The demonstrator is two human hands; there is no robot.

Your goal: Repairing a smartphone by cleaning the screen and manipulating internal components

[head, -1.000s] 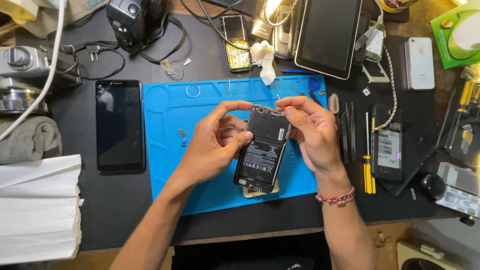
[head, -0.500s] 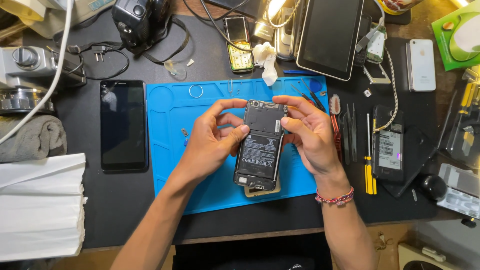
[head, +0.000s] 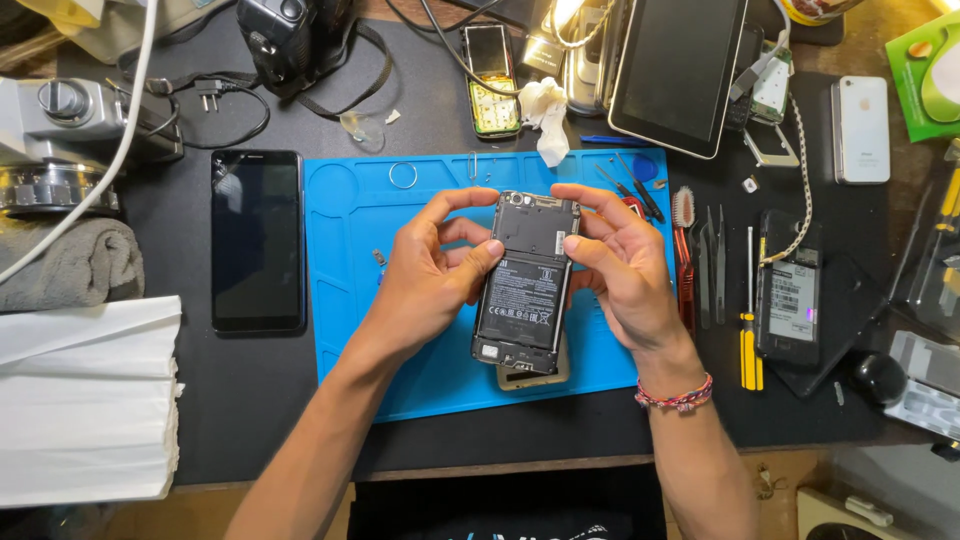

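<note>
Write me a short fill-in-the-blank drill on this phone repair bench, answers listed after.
1. Both hands, left hand and right hand, hold an opened phone above a silicone work mat coloured ____.
2. The intact black phone lies screen-up to the ____ of the mat.
3. The beaded bracelet sits on the ____ wrist.
4. The screwdriver right of the mat has a ____ handle.

Answers: blue; left; right; yellow

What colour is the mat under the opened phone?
The mat is bright blue, seen in the head view.
</note>
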